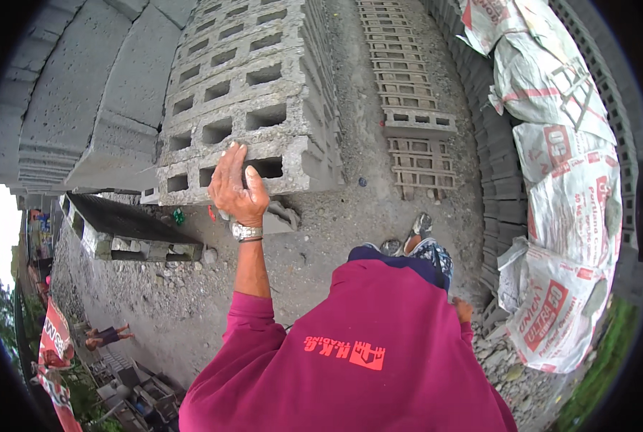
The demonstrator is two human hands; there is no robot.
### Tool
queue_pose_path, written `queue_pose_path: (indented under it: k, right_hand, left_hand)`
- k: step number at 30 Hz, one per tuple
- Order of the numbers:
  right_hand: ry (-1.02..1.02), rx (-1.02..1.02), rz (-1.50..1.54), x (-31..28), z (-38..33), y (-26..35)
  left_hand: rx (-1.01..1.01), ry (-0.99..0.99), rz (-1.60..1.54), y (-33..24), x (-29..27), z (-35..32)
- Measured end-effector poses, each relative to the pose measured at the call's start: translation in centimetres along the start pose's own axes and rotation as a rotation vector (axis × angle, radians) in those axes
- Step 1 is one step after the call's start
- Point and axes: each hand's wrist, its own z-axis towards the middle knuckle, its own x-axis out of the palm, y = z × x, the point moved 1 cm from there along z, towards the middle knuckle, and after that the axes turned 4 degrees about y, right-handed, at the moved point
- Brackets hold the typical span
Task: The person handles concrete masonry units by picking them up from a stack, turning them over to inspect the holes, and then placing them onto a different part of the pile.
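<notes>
My left hand [241, 189], with a silver watch on its wrist, rests against the near edge of a grey hollow concrete block [308, 164]. Its fingers are stretched out over the block's holes, with the thumb apart. This block is at the near end of a long row of similar hollow blocks [271, 90]. My right hand [464, 309] hangs low beside my hip at the right. Most of that arm is behind my maroon shirt, and the fingers are too small to make out. A broken concrete piece [282, 218] lies on the ground just behind my left wrist.
Wooden pallets [422, 162] lie along the aisle, with a single hollow block [420, 122] across them. Cement sacks [562, 216] cover a block stack on the right. More blocks [152, 248] stand at left. Another person [109, 335] is farther off at lower left.
</notes>
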Motion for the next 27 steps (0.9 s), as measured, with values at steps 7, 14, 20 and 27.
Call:
queue_pose_path:
  k: [7,14,20,27]
  right_hand:
    - [-0.006,0.027,-0.122,-0.6,0.3,5.4]
    - [0.049,-0.036,-0.305,0.2,3.8,12.7]
    - [0.075,-0.104,-0.346,-0.1,8.0,18.8]
    - [0.145,-0.067,-0.452,0.8,13.8,24.9]
  left_hand:
    - [-0.040,-0.011,0.052,0.4,-0.6,-0.2]
    - [-0.091,0.006,0.024,0.7,-0.5,-0.2]
    - [-0.081,0.055,0.002,-0.3,-0.5,0.7]
    - [-0.285,0.147,-0.212,-0.7,-0.8,1.5]
